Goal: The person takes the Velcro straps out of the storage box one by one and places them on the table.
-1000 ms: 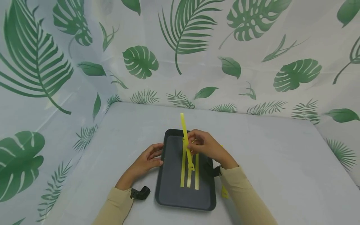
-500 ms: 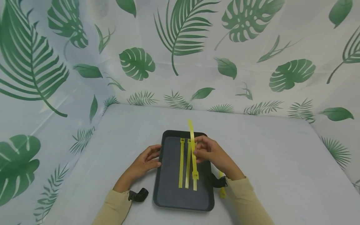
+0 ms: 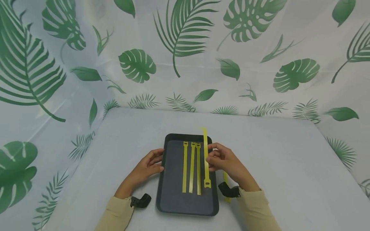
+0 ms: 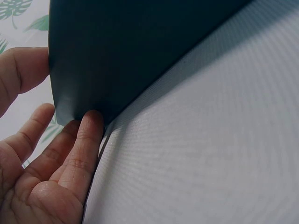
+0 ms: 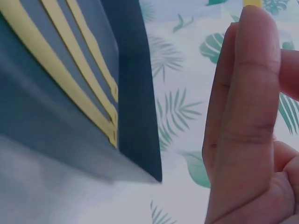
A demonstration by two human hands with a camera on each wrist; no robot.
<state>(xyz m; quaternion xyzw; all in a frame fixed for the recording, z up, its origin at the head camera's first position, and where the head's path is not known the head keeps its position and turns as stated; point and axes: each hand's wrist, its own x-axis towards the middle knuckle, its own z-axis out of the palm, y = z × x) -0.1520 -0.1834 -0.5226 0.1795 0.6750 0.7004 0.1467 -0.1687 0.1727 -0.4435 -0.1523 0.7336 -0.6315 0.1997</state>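
My right hand pinches a yellow cable tie above the right side of a dark grey tray. The tie stands lengthwise, its slotted head toward me and its far tip bent. Inside the tray lie three similar yellow ties, side by side with heads at the far end; the right two heads nearly touch. With its fingertips, my left hand touches the tray's outer left wall, also seen in the left wrist view as a dark wall. The right wrist view shows only a sliver of the held tie.
Another yellow tie lies on the table right of the tray, partly hidden by the right wrist and its black camera mount. The pale table meets a leaf-printed cloth at the back and left.
My right hand has moved right with the held tie, from above the tied row to the tray's right side, uncovering the three ties. The left hand stays at the tray's left wall.
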